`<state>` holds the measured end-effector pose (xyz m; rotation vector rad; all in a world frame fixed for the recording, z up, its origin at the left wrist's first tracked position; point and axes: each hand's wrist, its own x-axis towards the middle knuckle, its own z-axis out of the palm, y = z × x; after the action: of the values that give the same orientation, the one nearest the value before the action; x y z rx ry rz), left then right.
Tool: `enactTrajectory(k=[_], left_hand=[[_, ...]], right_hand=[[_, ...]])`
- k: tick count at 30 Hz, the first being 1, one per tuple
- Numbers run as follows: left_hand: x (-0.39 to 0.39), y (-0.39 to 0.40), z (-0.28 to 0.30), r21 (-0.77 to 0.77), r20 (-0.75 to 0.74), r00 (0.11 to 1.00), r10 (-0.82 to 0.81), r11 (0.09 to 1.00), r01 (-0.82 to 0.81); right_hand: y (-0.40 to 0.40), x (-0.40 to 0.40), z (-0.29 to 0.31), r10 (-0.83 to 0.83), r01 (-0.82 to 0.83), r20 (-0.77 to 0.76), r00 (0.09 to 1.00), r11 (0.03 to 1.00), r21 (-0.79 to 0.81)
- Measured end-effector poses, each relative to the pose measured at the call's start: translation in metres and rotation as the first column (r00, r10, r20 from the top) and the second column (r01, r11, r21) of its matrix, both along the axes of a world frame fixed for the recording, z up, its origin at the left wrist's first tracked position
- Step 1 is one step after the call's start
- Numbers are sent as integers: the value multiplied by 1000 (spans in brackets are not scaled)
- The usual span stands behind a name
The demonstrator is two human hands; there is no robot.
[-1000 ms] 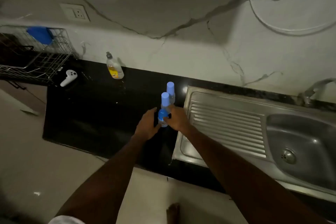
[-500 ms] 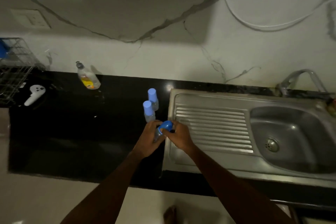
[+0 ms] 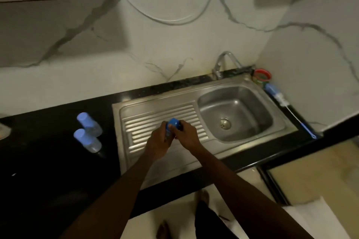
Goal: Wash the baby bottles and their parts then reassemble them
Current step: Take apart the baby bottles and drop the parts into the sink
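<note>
I hold one baby bottle point(image 3: 171, 129) between my two hands at the middle of the frame, above the ribbed drainboard point(image 3: 155, 120) of the sink point(image 3: 235, 112). My left hand point(image 3: 158, 142) wraps the clear body from below, and my right hand point(image 3: 185, 136) curls its fingers round the blue cap, I think, though the dim light blurs the grip. Two more bottles point(image 3: 87, 132) with blue caps stand on the dark counter point(image 3: 48, 161) at the left, well apart from my hands. A bottle brush point(image 3: 281, 101) lies at the right of the sink.

bottle point(image 3: 170, 129): moved from counter to over drainboard point(image 3: 155, 120) | both hands went along
</note>
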<state>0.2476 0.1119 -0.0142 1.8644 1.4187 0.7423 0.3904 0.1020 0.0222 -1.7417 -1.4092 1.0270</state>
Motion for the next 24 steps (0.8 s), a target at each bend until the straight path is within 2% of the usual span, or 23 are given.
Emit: enactTrajectory(k=[5,7,13,14,16,18,19,21,24], left_hand=[[56,22,-5,-41,-123,991,-47,998,43],[77,32,-10,-58,-180,983,-46,998,36],[128,54,-25,-132,-26,999,-41,990,38],[137,59,-27,-156,-15,1000,-9,988,6],[153,69,-32,-197,-34,997,67,978,-72],[166,75,-36,-233,-47,995,88,968,-96],[171,78,-37,-262,-33,994,104,959,-109],[181,83,-36,-322,13,992,128,939,-117],[194,85,-33,-330,62,990,130,938,-103]], right_hand=[[7,58,-6,-59,58,-39,998,998,-28],[16,79,-10,-68,65,-107,992,997,-30],[55,143,-36,16,-24,-104,994,997,-76],[62,155,-40,-1,-5,-123,992,998,-55],[76,180,-41,-149,142,-168,975,989,-53],[87,211,-47,-296,289,-116,948,954,-75],[94,231,-51,-302,300,-9,953,951,-69],[102,269,-66,-236,248,139,962,966,-73],[101,311,-74,-158,186,147,976,962,-200]])
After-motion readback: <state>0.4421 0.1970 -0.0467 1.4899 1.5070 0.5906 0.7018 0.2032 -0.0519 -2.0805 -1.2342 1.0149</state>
